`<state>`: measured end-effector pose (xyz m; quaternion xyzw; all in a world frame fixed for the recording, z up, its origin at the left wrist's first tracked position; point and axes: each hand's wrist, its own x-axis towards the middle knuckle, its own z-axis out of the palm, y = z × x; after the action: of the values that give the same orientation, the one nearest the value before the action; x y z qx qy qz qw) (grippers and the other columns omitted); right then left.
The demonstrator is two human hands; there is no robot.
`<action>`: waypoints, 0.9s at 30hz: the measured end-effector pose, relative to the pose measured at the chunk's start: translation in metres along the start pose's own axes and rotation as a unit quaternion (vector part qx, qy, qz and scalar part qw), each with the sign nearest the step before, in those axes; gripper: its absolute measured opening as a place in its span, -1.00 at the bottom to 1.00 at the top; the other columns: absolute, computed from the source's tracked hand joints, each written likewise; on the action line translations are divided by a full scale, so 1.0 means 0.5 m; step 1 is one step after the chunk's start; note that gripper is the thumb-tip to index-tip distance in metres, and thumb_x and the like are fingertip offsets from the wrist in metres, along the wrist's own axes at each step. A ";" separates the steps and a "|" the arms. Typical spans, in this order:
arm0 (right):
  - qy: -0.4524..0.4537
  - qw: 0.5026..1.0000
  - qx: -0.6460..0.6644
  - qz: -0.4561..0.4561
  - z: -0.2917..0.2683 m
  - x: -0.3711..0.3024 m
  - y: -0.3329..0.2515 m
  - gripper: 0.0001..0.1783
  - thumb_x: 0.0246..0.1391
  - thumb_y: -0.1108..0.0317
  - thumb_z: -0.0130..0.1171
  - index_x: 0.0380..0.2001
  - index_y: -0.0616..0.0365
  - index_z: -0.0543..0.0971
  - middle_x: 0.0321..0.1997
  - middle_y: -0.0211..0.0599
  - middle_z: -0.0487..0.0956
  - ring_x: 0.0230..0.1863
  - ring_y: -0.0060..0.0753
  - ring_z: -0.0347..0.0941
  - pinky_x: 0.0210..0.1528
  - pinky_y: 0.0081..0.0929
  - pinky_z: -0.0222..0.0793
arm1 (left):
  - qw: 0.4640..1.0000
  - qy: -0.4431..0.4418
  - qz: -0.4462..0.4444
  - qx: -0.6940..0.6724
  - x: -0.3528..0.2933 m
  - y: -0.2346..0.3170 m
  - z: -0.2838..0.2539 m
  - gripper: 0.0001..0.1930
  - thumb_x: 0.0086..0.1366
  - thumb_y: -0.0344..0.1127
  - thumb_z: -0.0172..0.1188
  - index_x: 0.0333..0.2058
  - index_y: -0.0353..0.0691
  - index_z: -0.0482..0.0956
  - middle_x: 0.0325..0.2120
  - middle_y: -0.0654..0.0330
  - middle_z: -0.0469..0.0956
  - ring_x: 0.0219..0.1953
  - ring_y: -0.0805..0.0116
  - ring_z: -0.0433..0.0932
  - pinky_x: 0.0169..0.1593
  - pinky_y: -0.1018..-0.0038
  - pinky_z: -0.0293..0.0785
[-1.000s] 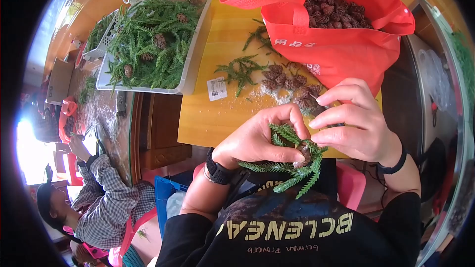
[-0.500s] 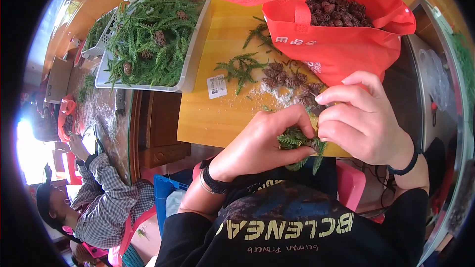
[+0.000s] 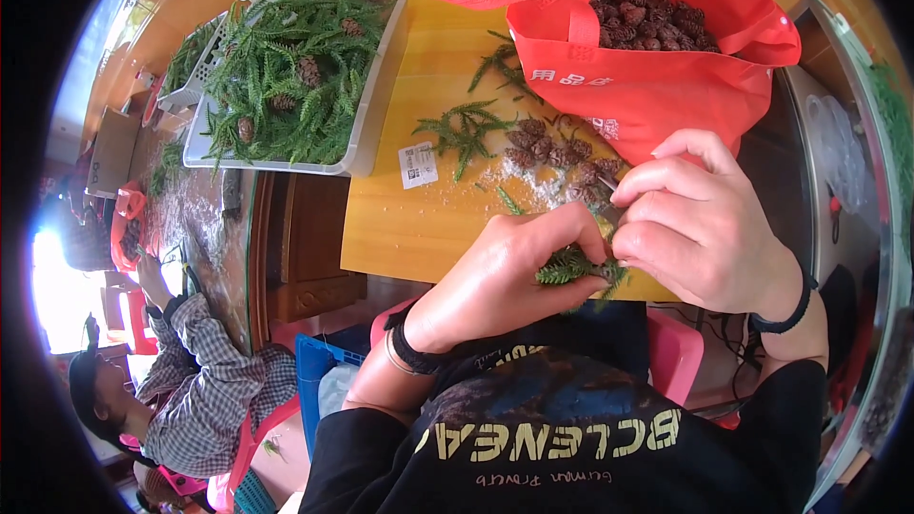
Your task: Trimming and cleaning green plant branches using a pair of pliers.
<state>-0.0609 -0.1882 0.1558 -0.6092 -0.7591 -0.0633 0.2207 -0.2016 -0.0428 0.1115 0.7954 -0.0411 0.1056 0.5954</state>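
Note:
Above the near edge of the yellow table, my left hand point(image 3: 505, 271) pinches a green pine sprig point(image 3: 568, 266) between thumb and fingers. My right hand point(image 3: 700, 224) is closed beside it, thumb and forefinger together. A thin stem-like piece shows at its fingertips, too small to make out. Just beyond the hands lies a group of small brown pine cones point(image 3: 547, 148) among white crumbs point(image 3: 543, 188). Two more sprigs lie on the tabletop: a branched green sprig point(image 3: 462, 131) and a darker sprig point(image 3: 505, 65) by the bag.
A white plastic bin point(image 3: 369, 124) full of green sprigs and some cones stands at the far left. The red bag point(image 3: 657, 95) at the far right holds many pine cones point(image 3: 647, 17). A white label point(image 3: 418, 165) lies between. On the left, another person point(image 3: 209, 381) works at a second table.
My right hand has shifted slightly, and a thin piece now shows at its fingertips. The sprig in my left hand has turned, with less of it hanging below the fingers.

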 end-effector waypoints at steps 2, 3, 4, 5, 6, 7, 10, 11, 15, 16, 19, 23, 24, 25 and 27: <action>0.000 1.000 -0.018 -0.002 -0.001 0.001 0.001 -0.80 -0.37 0.38 0.28 -0.60 0.10 0.47 -0.52 -0.44 0.44 -0.29 -0.33 0.42 -0.16 -0.25 0.24 | 1.000 0.007 0.008 0.029 0.001 -0.002 0.000 -0.73 -0.14 -0.53 0.34 -0.45 -0.22 0.43 -0.49 0.26 0.51 -0.40 0.42 0.53 -0.30 0.56 0.43; 0.006 1.000 0.005 0.016 -0.002 0.003 0.001 -0.79 -0.38 0.38 0.29 -0.59 0.10 0.47 -0.52 -0.43 0.44 -0.28 -0.33 0.42 -0.17 -0.25 0.24 | 1.000 0.015 0.017 0.013 0.002 -0.009 0.000 -0.73 -0.13 -0.54 0.34 -0.45 -0.22 0.42 -0.49 0.25 0.52 -0.39 0.42 0.54 -0.30 0.55 0.44; 0.012 0.999 0.029 0.033 -0.003 0.003 0.001 -0.77 -0.39 0.37 0.29 -0.58 0.10 0.47 -0.52 -0.42 0.43 -0.27 -0.34 0.41 -0.17 -0.26 0.24 | 0.999 0.025 0.026 -0.003 0.001 -0.014 0.000 -0.73 -0.13 -0.55 0.33 -0.45 -0.22 0.42 -0.48 0.25 0.53 -0.39 0.41 0.55 -0.29 0.55 0.45; 0.012 0.999 0.029 0.033 -0.003 0.003 0.002 -0.77 -0.39 0.37 0.29 -0.58 0.10 0.47 -0.52 -0.42 0.43 -0.27 -0.34 0.41 -0.17 -0.26 0.24 | 0.999 0.025 0.026 -0.003 0.001 -0.015 0.000 -0.73 -0.13 -0.55 0.33 -0.45 -0.22 0.42 -0.48 0.25 0.53 -0.39 0.41 0.55 -0.29 0.55 0.45; 0.008 0.999 0.037 0.032 -0.004 0.003 0.005 -0.77 -0.40 0.38 0.30 -0.57 0.10 0.46 -0.52 -0.42 0.43 -0.26 -0.34 0.41 -0.17 -0.26 0.23 | 0.999 0.026 0.022 -0.009 0.001 -0.016 0.001 -0.73 -0.13 -0.55 0.33 -0.46 -0.22 0.42 -0.47 0.24 0.53 -0.38 0.41 0.55 -0.28 0.55 0.45; 0.004 0.998 0.045 0.031 -0.004 0.003 0.006 -0.76 -0.41 0.39 0.30 -0.57 0.10 0.46 -0.52 -0.42 0.42 -0.26 -0.34 0.40 -0.18 -0.26 0.23 | 0.999 0.026 0.017 -0.017 0.000 -0.016 0.003 -0.73 -0.12 -0.56 0.32 -0.46 -0.21 0.42 -0.47 0.24 0.54 -0.37 0.40 0.55 -0.27 0.54 0.46; -0.018 0.999 0.038 0.028 -0.011 0.006 0.006 -0.74 -0.39 0.37 0.28 -0.54 0.14 0.45 -0.50 -0.39 0.44 -0.29 -0.36 0.40 -0.19 -0.39 0.24 | 0.999 0.028 0.027 -0.008 0.000 -0.019 0.005 -0.74 -0.12 -0.55 0.33 -0.46 -0.21 0.42 -0.47 0.23 0.53 -0.37 0.40 0.55 -0.28 0.53 0.46; -0.018 0.999 0.038 0.028 -0.010 0.007 0.004 -0.74 -0.39 0.37 0.28 -0.54 0.14 0.45 -0.50 -0.39 0.44 -0.29 -0.36 0.40 -0.19 -0.39 0.24 | 0.999 0.028 0.027 -0.008 0.001 -0.018 0.006 -0.74 -0.12 -0.55 0.33 -0.46 -0.21 0.42 -0.47 0.23 0.53 -0.37 0.40 0.55 -0.28 0.53 0.46; -0.061 0.992 -0.004 0.108 -0.007 0.012 -0.008 -0.75 -0.39 0.43 0.30 -0.57 0.16 0.43 -0.50 -0.34 0.43 -0.33 -0.25 0.39 -0.28 -0.37 0.28 | 0.973 0.058 0.118 0.188 0.005 -0.025 0.018 -0.75 -0.10 -0.54 0.33 -0.45 -0.21 0.43 -0.46 0.22 0.54 -0.38 0.39 0.56 -0.30 0.51 0.47; -0.090 0.986 -0.005 0.138 -0.008 0.013 -0.007 -0.75 -0.38 0.43 0.30 -0.56 0.18 0.43 -0.50 -0.32 0.43 -0.34 -0.24 0.39 -0.32 -0.39 0.30 | 0.950 0.075 0.165 0.254 0.007 -0.029 0.019 -0.75 -0.10 -0.54 0.32 -0.45 -0.21 0.43 -0.46 0.22 0.54 -0.39 0.39 0.56 -0.30 0.51 0.47; -0.044 0.989 0.076 0.122 -0.010 0.008 0.005 -0.72 -0.37 0.44 0.30 -0.49 0.20 0.45 -0.49 -0.30 0.43 -0.35 -0.25 0.40 -0.37 -0.41 0.33 | 0.997 0.057 0.025 0.053 -0.002 -0.009 0.004 -0.75 -0.09 -0.53 0.33 -0.45 -0.22 0.42 -0.45 0.21 0.54 -0.37 0.41 0.56 -0.30 0.51 0.48; -0.028 0.981 0.176 0.075 -0.028 0.016 0.017 -0.66 -0.36 0.41 0.31 -0.39 0.18 0.49 -0.46 -0.31 0.44 -0.35 -0.25 0.41 -0.37 -0.41 0.36 | 0.973 -0.023 -0.022 -0.230 -0.008 -0.032 -0.017 -0.72 -0.11 -0.54 0.36 -0.47 -0.21 0.40 -0.41 0.18 0.54 -0.29 0.44 0.53 -0.21 0.53 0.45; -0.024 0.986 0.161 0.028 -0.027 0.019 0.022 -0.65 -0.35 0.40 0.31 -0.36 0.15 0.50 -0.43 -0.33 0.45 -0.34 -0.24 0.41 -0.36 -0.41 0.37 | 0.968 -0.042 -0.011 -0.247 -0.009 -0.035 -0.019 -0.74 -0.06 -0.47 0.34 -0.41 -0.22 0.43 -0.39 0.28 0.51 -0.27 0.55 0.45 -0.15 0.58 0.35; -0.020 0.989 0.144 -0.017 -0.026 0.020 0.025 -0.64 -0.33 0.39 0.31 -0.33 0.13 0.51 -0.41 -0.34 0.45 -0.33 -0.24 0.42 -0.35 -0.41 0.37 | 0.968 -0.042 -0.010 -0.247 -0.008 -0.036 -0.021 -0.74 -0.06 -0.47 0.34 -0.41 -0.22 0.43 -0.39 0.28 0.51 -0.27 0.55 0.45 -0.15 0.58 0.35; -0.011 0.990 0.135 -0.037 -0.024 0.024 0.023 -0.66 -0.32 0.36 0.31 -0.35 0.12 0.51 -0.39 -0.35 0.46 -0.33 -0.23 0.42 -0.36 -0.39 0.38 | 0.951 -0.083 -0.031 -0.295 -0.006 -0.037 -0.023 -0.73 -0.07 -0.48 0.35 -0.40 -0.21 0.42 -0.40 0.28 0.50 -0.28 0.55 0.45 -0.15 0.58 0.34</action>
<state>-0.0484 -0.1790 0.1696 -0.5461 -0.7851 0.0380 0.2897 -0.2023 -0.0265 0.0969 0.5912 -0.0946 0.0038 0.8010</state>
